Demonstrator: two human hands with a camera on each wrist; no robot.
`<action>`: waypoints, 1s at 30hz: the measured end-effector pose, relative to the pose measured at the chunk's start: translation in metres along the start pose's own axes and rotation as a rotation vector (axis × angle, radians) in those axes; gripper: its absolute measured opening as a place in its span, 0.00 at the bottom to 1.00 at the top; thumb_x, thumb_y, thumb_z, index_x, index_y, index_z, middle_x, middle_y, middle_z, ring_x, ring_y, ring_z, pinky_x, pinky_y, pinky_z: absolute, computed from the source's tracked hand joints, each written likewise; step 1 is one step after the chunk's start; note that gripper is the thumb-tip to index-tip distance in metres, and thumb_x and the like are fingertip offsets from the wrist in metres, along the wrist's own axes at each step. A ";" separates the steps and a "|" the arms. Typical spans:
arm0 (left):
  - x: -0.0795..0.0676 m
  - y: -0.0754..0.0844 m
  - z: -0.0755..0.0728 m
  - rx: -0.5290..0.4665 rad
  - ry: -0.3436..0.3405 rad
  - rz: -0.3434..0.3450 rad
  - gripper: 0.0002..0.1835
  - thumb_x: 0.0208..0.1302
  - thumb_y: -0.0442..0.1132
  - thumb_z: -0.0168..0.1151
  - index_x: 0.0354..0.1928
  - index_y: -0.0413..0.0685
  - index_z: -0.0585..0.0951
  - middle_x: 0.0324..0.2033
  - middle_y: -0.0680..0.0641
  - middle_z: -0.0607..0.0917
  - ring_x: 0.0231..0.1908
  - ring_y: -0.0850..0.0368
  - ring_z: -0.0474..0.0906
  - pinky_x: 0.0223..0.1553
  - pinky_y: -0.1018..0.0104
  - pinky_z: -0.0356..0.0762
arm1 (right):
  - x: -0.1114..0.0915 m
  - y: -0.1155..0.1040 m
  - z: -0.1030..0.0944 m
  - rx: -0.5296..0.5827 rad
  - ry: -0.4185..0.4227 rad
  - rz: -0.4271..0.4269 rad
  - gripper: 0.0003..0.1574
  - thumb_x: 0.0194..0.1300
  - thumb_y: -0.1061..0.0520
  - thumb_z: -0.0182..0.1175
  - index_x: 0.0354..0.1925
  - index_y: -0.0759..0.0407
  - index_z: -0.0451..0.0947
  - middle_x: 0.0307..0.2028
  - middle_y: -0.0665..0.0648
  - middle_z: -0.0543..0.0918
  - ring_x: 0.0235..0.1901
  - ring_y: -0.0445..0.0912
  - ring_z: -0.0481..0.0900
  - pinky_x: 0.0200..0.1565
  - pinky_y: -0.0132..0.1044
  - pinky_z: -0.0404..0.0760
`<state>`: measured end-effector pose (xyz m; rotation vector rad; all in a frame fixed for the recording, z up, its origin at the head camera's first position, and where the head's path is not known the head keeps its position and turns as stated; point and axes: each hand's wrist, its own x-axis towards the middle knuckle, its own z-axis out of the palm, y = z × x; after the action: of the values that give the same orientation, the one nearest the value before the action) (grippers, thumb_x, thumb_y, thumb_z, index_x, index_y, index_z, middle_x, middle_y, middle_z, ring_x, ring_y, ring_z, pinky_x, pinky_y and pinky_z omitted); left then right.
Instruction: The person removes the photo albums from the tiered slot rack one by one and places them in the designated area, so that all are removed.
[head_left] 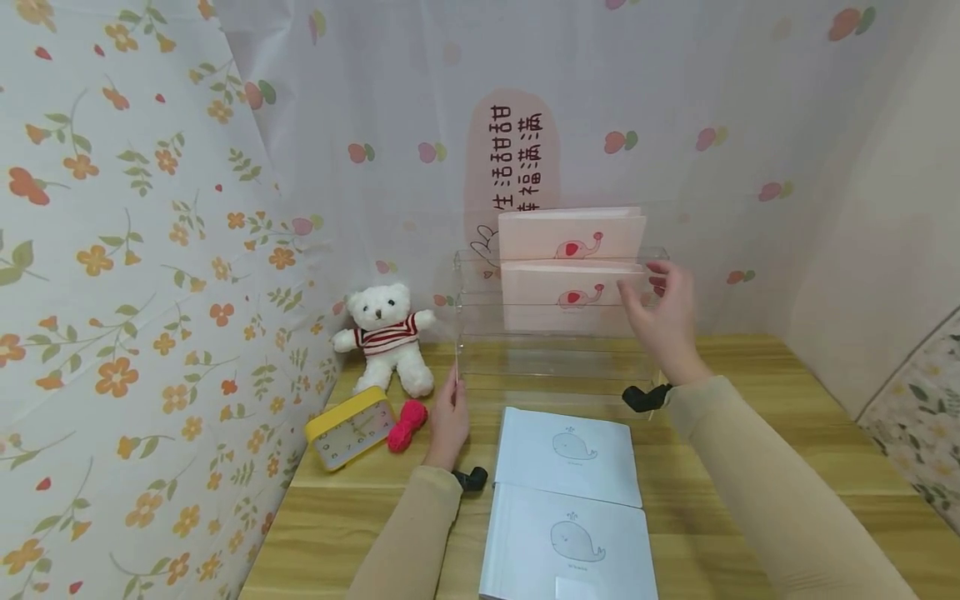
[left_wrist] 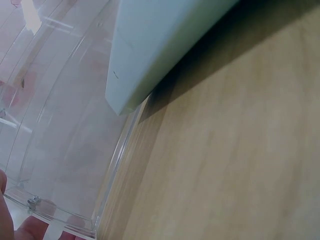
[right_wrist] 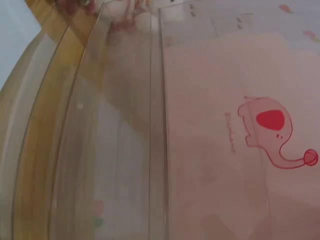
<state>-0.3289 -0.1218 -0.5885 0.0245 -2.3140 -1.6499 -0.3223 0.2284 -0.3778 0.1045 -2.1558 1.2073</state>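
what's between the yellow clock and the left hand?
A small pinkish-red bundle on the table, close beside the clock. Head view shows it, with the left hand at the clear rack.

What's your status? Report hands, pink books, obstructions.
Left hand holds left side of rack. Right hand at right edge of front pink book, grip unclear. Rear pink book stands higher in rack. White books lie before rack, touching neither hand.
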 end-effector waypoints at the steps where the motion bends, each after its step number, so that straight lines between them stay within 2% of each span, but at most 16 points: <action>1: 0.000 0.001 0.000 -0.003 0.002 -0.002 0.28 0.88 0.53 0.52 0.84 0.72 0.69 0.78 0.46 0.78 0.79 0.41 0.73 0.78 0.37 0.73 | 0.004 0.000 0.000 -0.015 -0.018 -0.002 0.41 0.77 0.46 0.67 0.74 0.68 0.67 0.70 0.72 0.71 0.65 0.66 0.72 0.69 0.66 0.74; 6: -0.001 0.002 0.000 0.000 0.018 0.010 0.27 0.88 0.53 0.52 0.84 0.71 0.70 0.77 0.45 0.79 0.77 0.39 0.74 0.76 0.35 0.74 | 0.025 0.001 0.002 -0.036 -0.120 0.002 0.43 0.77 0.43 0.68 0.75 0.66 0.67 0.71 0.69 0.73 0.67 0.65 0.71 0.71 0.64 0.73; 10: 0.001 -0.003 0.002 0.014 0.030 0.041 0.27 0.88 0.53 0.52 0.84 0.68 0.70 0.77 0.44 0.80 0.77 0.39 0.75 0.75 0.36 0.76 | 0.034 -0.003 0.004 -0.010 -0.155 0.033 0.43 0.76 0.40 0.69 0.74 0.65 0.69 0.69 0.69 0.75 0.67 0.63 0.72 0.71 0.61 0.73; 15: 0.003 -0.007 0.004 0.008 0.029 0.024 0.27 0.88 0.52 0.53 0.83 0.72 0.70 0.77 0.47 0.80 0.77 0.43 0.75 0.76 0.39 0.76 | 0.037 -0.010 0.010 0.033 -0.208 0.090 0.43 0.75 0.38 0.70 0.73 0.61 0.72 0.69 0.68 0.78 0.69 0.62 0.74 0.73 0.63 0.74; 19: 0.002 -0.004 0.004 0.005 0.025 0.025 0.27 0.88 0.52 0.53 0.84 0.72 0.70 0.76 0.45 0.80 0.76 0.40 0.76 0.75 0.36 0.76 | 0.037 -0.010 0.013 0.048 -0.240 0.106 0.39 0.75 0.37 0.70 0.72 0.58 0.76 0.69 0.66 0.80 0.70 0.61 0.74 0.76 0.66 0.71; 25: -0.001 0.001 0.003 0.036 0.037 0.038 0.27 0.89 0.54 0.51 0.84 0.69 0.70 0.75 0.44 0.81 0.74 0.39 0.77 0.74 0.37 0.77 | 0.041 -0.009 0.013 -0.021 -0.268 0.093 0.35 0.77 0.37 0.69 0.71 0.55 0.81 0.69 0.66 0.81 0.73 0.62 0.73 0.77 0.68 0.69; 30: -0.003 0.005 0.001 0.036 0.048 0.047 0.27 0.88 0.54 0.51 0.83 0.66 0.71 0.75 0.43 0.81 0.74 0.38 0.78 0.73 0.37 0.77 | 0.042 -0.009 0.011 -0.040 -0.316 0.160 0.38 0.76 0.33 0.68 0.70 0.55 0.81 0.72 0.66 0.77 0.72 0.63 0.72 0.73 0.67 0.72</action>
<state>-0.3253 -0.1186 -0.5852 0.0164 -2.2912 -1.5674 -0.3576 0.2249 -0.3508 0.1140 -2.5010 1.3082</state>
